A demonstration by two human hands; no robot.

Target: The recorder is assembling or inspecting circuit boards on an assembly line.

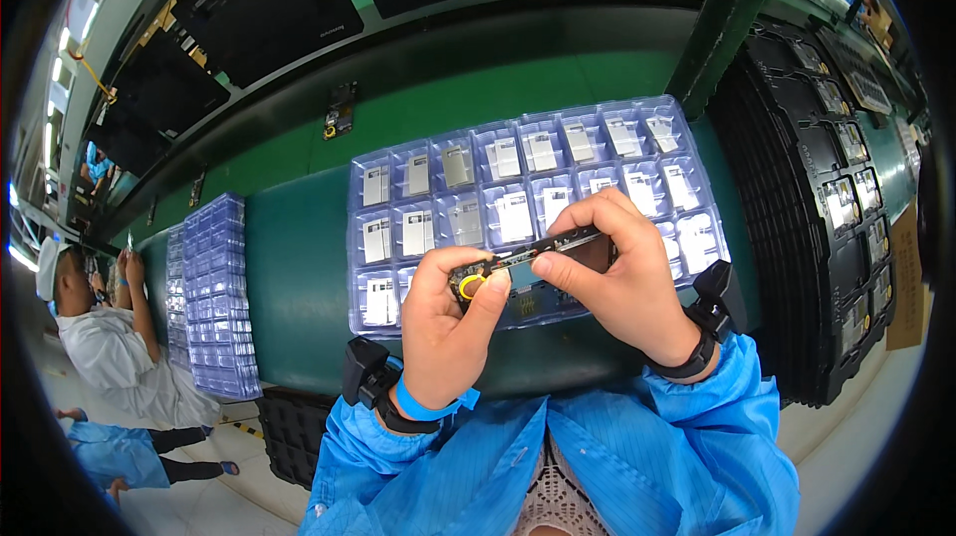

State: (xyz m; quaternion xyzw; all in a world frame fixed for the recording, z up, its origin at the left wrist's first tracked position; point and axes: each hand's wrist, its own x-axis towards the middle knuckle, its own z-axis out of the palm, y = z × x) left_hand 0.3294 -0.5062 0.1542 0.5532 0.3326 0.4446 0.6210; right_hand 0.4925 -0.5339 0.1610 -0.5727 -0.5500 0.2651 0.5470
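Note:
A small dark circuit board [596, 254] with a yellow ring on its left end is held in both hands above a clear plastic tray [354, 247]. My left hand [446, 325] pinches the ringed end between thumb and fingers. At the other end, my right hand [629, 282] grips the board, its thumb lying along the near edge. The tray's compartments hold flat silver metal plates [418, 173], some with a dark patch. My hands cover part of its lower rows.
Stacked clear trays [214, 297] stand to the left, near a seated person [115, 337] in white. At the right rises a tall stack of black trays [797, 207] holding boards. Another circuit board [340, 110] lies on the green bench behind, beneath dark monitors [269, 18]. A green post [725, 23] stands back right.

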